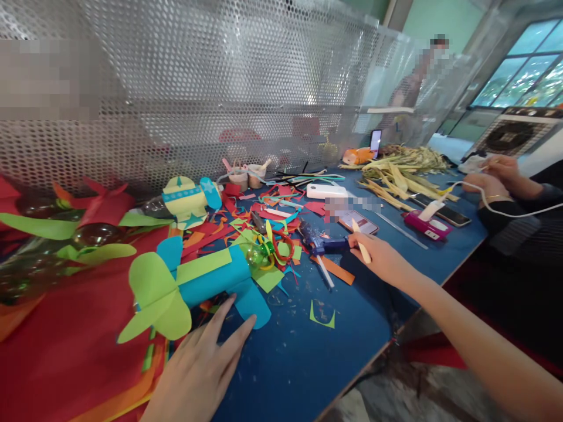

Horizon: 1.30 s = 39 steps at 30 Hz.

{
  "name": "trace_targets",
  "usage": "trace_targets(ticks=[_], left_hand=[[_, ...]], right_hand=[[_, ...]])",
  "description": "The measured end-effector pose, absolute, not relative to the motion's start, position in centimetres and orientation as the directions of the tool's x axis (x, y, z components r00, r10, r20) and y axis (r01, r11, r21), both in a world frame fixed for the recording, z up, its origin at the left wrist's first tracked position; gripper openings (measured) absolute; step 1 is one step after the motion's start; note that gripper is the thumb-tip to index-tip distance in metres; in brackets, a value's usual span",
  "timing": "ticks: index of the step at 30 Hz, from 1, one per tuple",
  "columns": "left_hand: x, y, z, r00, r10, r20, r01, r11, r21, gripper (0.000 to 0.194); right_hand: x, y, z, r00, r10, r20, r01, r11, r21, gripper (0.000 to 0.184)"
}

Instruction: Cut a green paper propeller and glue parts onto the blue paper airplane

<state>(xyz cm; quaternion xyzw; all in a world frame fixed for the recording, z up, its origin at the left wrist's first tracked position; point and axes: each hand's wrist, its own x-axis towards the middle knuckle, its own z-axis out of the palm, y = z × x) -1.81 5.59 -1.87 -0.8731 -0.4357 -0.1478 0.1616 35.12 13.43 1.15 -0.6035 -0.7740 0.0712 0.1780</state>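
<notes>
My left hand (206, 357) has its fingers spread. Two fingertips rest at the blue wing of a paper-and-bottle airplane (206, 282), which has a green paper tail and a clear green bottle nose. My right hand (380, 258) is closed around the handle end of a dark blue hot glue gun (329, 244). A pale pointed stick (361, 241) also lies between its fingers. From the glue gun a whitish glue stick (325, 272) protrudes. The palm side of the right hand is hidden.
Colored paper scraps (211, 234) litter the blue table (281, 369). Several more bottle planes, including a yellow one (185, 199), stand left. Behind are a phone (358, 221) and a white device (326, 191). At right, another person's hands (497, 176) work near dried husks (396, 176). A perforated metal screen (246, 76) backs the table.
</notes>
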Motion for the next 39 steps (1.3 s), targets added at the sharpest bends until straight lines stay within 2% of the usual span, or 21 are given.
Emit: trace_targets(ticks=[3,7,13,18,21,26,28,29,31,33,36,37,39], left_hand=[[-1.9,5.5,-2.1,0.568,0.720,0.399,0.813,-0.565,-0.138,0.039],[-1.9,5.5,-2.3,0.566,0.719,0.404,0.813,-0.569,-0.126,0.039],[-2.0,5.5,-2.1,0.568,0.725,0.389,0.812,-0.572,-0.118,0.039],[-1.9,5.5,-2.2,0.572,0.726,0.381,0.813,-0.564,-0.145,0.039],[-1.6,5.5,-2.0,0.582,0.717,0.385,0.806,-0.573,-0.150,0.039],[-1.4,5.4,-1.7,0.570,0.731,0.375,0.814,-0.565,-0.135,0.041],[-1.4,5.4,-1.7,0.567,0.740,0.362,0.817,-0.562,-0.131,0.040],[-1.3,5.3,-1.7,0.566,0.744,0.354,0.818,-0.561,-0.129,0.040],[-1.3,5.2,-1.7,0.558,0.759,0.335,0.825,-0.552,-0.121,0.038],[-1.2,5.0,-1.6,0.546,0.776,0.316,0.834,-0.541,-0.110,0.037],[-1.1,4.9,-1.4,0.535,0.796,0.282,0.841,-0.534,-0.086,0.036],[-1.0,4.9,-1.3,0.533,0.799,0.278,0.842,-0.533,-0.082,0.036],[-1.0,4.9,-1.1,0.536,0.800,0.269,0.840,-0.537,-0.076,0.036]], right_hand=[[35.7,12.0,1.4,-0.196,0.964,0.178,0.913,0.246,-0.325,0.013],[36.6,8.0,1.3,-0.060,0.988,0.140,0.939,0.103,-0.328,0.017],[36.1,1.6,-0.4,0.169,0.947,0.273,0.945,-0.077,-0.318,0.029],[34.8,-0.2,-1.7,0.193,0.946,0.262,0.923,-0.085,-0.376,0.027],[35.3,0.3,-2.0,0.159,0.959,0.235,0.933,-0.069,-0.353,0.025],[35.2,2.3,0.9,0.141,0.912,0.387,0.965,-0.040,-0.258,0.034],[33.7,3.6,2.8,0.115,0.920,0.375,0.937,0.024,-0.348,0.034],[32.6,4.4,3.6,0.023,0.962,0.272,0.887,0.105,-0.449,0.029],[30.1,6.3,4.9,-0.272,0.956,0.109,0.640,0.265,-0.721,0.025],[27.2,8.4,5.4,-0.489,0.872,-0.004,0.394,0.217,-0.893,0.025],[22.8,11.0,5.2,-0.618,0.784,-0.060,0.223,0.101,-0.970,0.012],[21.5,11.6,4.9,-0.624,0.781,-0.043,0.180,0.090,-0.980,0.013],[19.5,12.4,4.2,-0.564,0.826,0.003,0.127,0.091,-0.988,0.027]])
